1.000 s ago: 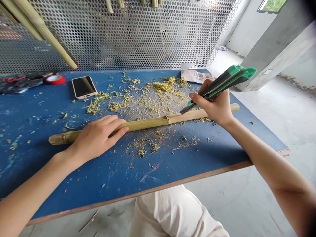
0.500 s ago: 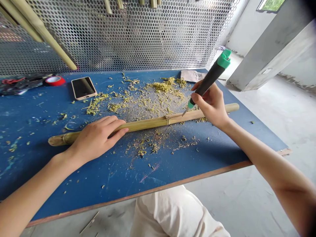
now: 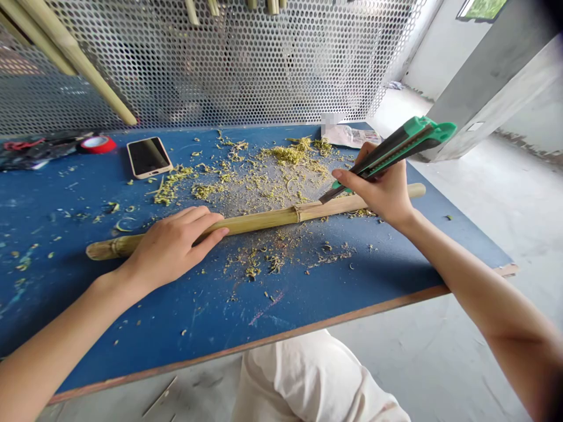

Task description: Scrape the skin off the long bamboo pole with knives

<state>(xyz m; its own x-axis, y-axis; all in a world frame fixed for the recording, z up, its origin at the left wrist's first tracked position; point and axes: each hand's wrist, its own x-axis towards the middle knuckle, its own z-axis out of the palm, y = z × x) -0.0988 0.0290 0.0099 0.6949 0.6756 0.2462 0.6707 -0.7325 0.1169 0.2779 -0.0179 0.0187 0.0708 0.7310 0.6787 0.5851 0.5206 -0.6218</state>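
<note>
A bamboo pole lies across the blue table, with a ringed node right of its middle. My left hand is wrapped over the pole left of that node, thumb on the near side. In my right hand is a green and black utility knife, its handle slanting up to the right. The knife's blade is out, its tip at the pole's upper surface just right of the node. Right of the node the bamboo looks paler, as if scraped.
Yellowish shavings are scattered around the pole on the blue table. A phone, red tape and a crumpled packet lie toward the back. Behind stands a perforated metal panel, with bamboo poles leaning at left.
My right hand has turned the knife from steep to a lower slant, its handle end swinging right and down. The blade tip stays near the node. My left hand and the pole have not moved.
</note>
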